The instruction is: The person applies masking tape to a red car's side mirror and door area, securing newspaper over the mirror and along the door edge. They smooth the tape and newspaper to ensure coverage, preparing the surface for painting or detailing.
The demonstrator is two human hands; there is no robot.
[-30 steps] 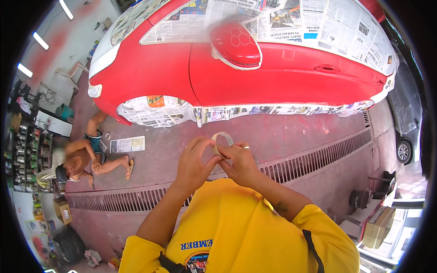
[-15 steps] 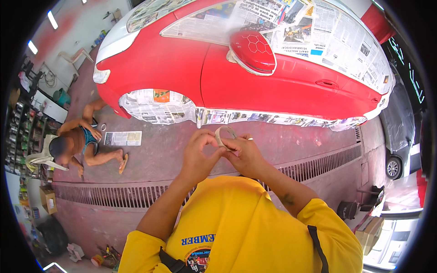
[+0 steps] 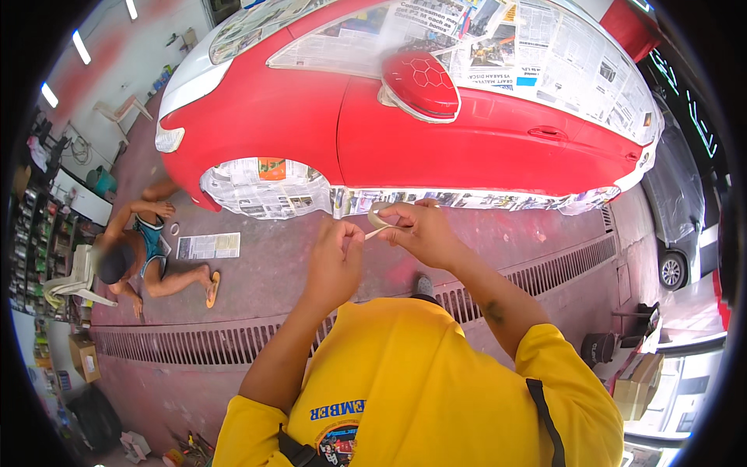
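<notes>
My right hand (image 3: pixel 426 236) grips a roll of masking tape (image 3: pixel 376 215), fingers wrapped round its ring. With thumb and fingers closed in a pinch, my left hand (image 3: pixel 336 261) holds the loose end of the tape. A short pale strip (image 3: pixel 377 232) stretches between both hands. Just beyond them stands a red car (image 3: pixel 443 152), its side facing me. Newspaper (image 3: pixel 268 191) covers its front wheel, and more runs along the sill and over the windows. The red side mirror (image 3: pixel 421 82) bears a hexagon pattern and has pale masking round its edge.
At left a person (image 3: pixel 148 241) sits low by a white plastic chair (image 3: pixel 80 276). A newspaper sheet (image 3: pixel 208 246) and a tape roll (image 3: pixel 174 229) lie beside them. A floor grate (image 3: pixel 218 342) crosses behind my hands. A covered car (image 3: pixel 675 198) stands at right.
My hands have drawn apart, and a strip of tape now spans them. The roll has tilted in my right hand. The seated person has shifted slightly.
</notes>
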